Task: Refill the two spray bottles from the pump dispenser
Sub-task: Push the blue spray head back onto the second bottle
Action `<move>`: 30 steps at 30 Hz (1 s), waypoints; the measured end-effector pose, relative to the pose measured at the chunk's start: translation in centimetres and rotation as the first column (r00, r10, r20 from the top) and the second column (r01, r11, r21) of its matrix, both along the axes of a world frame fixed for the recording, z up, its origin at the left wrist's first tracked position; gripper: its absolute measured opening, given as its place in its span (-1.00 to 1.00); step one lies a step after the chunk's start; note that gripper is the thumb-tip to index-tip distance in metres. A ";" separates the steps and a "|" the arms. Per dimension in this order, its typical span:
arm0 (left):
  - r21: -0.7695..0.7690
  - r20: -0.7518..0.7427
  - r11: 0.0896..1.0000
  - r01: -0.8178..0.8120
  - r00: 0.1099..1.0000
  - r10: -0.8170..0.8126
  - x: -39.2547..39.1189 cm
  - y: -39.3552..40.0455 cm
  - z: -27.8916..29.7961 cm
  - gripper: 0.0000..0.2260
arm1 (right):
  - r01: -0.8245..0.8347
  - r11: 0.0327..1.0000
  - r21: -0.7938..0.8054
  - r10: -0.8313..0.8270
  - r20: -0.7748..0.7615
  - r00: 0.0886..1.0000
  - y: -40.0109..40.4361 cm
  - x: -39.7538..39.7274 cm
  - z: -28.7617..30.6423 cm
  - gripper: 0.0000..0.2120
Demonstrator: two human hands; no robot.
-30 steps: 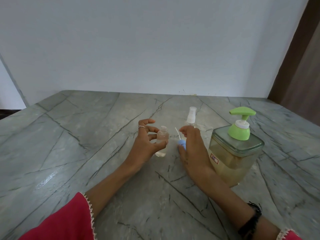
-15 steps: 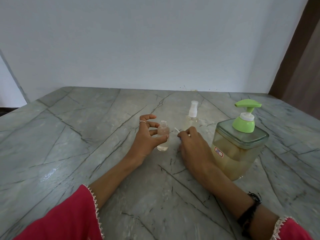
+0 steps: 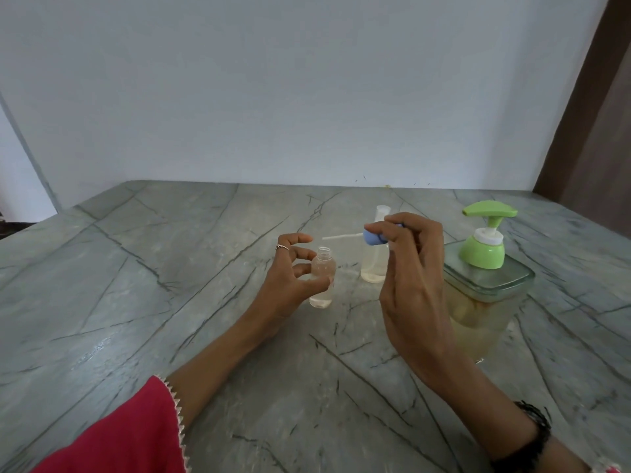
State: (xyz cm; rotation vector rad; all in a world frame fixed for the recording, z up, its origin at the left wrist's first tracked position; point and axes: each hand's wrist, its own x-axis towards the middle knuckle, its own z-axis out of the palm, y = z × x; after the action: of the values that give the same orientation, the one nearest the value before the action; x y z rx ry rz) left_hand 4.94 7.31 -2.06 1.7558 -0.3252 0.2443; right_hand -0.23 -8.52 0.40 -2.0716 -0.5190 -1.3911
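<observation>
The left hand (image 3: 290, 278) grips the small open bottle (image 3: 322, 279) where it stands upright on the tabletop (image 3: 136, 268), thumb across its front and fingers curled round behind. The bottle's neck is bare and a little clear liquid sits at the bottom.

The right hand (image 3: 409, 268) is raised above the tabletop and pinches the blue spray cap (image 3: 374, 236) between thumb and fingertips. The cap's thin white tube (image 3: 341, 237) sticks out nearly level, pointing left, and its free end hangs just above and a little to the right of the open neck. The tube lies sideways while the bottle's long axis runs straight up. So if the cap is going back on, it probably has to be tipped until the tube points down before it can enter the neck. The right hand is the nearer one for that; the left only steadies the bottle.

The second spray bottle (image 3: 374, 268) stands behind the right hand with its clear top on, partly hidden. The pump dispenser (image 3: 485, 295) with its green pump head (image 3: 486, 240) stands just right of the right hand, yellowish liquid filling its lower part.

How much of the refilling is done I cannot tell for sure, but both bottles look low.
</observation>
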 end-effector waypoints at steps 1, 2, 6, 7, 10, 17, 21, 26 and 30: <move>0.005 0.007 1.000 0.002 1.000 -0.002 0.0 0.0 -0.1 -0.48 | -0.007 1.000 0.004 0.007 -0.003 1.000 -0.1 0.1 0.1 -0.55; 0.005 0.012 1.000 0.004 1.000 -0.004 0.0 0.0 -0.1 -0.48 | -0.009 1.000 0.004 0.009 -0.003 1.000 -0.1 0.2 0.0 -0.55; 0.012 0.031 1.000 0.005 0.999 -0.005 0.0 -0.1 -0.1 -0.48 | -0.017 0.999 -0.033 0.018 0.012 1.000 -0.3 0.9 -0.3 -0.54; 0.014 0.033 1.000 0.005 0.999 -0.006 -0.1 -0.2 -0.1 -0.49 | -0.018 0.999 -0.039 0.019 0.021 1.000 -0.3 1.1 -0.3 -0.55; 0.035 0.041 0.999 0.000 0.999 -0.001 -0.1 -0.3 0.1 -0.48 | -0.011 0.999 -0.035 0.012 0.037 0.999 -0.3 1.0 -0.3 -0.56; 0.023 0.045 0.999 0.044 0.998 -0.045 -0.9 -0.6 0.5 -0.46 | -0.252 0.958 0.137 0.253 0.009 0.967 0.3 0.2 0.3 -0.79; 0.022 0.043 0.995 0.100 0.994 -0.101 -1.1 -0.9 0.6 -0.47 | -0.323 0.887 0.329 0.389 -0.159 0.907 1.1 0.6 0.3 -0.78; -0.030 0.025 0.986 0.164 0.986 -0.163 -1.5 -1.1 0.2 -0.47 | -0.379 0.884 0.274 0.438 -0.200 0.877 1.0 2.0 -1.1 -0.87; -0.050 0.017 0.987 0.151 0.989 -0.150 -1.6 -1.1 0.2 -0.45 | -0.403 0.840 0.364 0.528 -0.372 0.764 0.9 1.3 -1.2 -0.79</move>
State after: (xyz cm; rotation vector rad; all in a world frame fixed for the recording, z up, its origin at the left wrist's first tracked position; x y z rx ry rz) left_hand 3.37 6.20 -1.90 1.6713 -0.4553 0.1543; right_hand 1.12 -7.57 -0.81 -1.7947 -0.5623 -0.6025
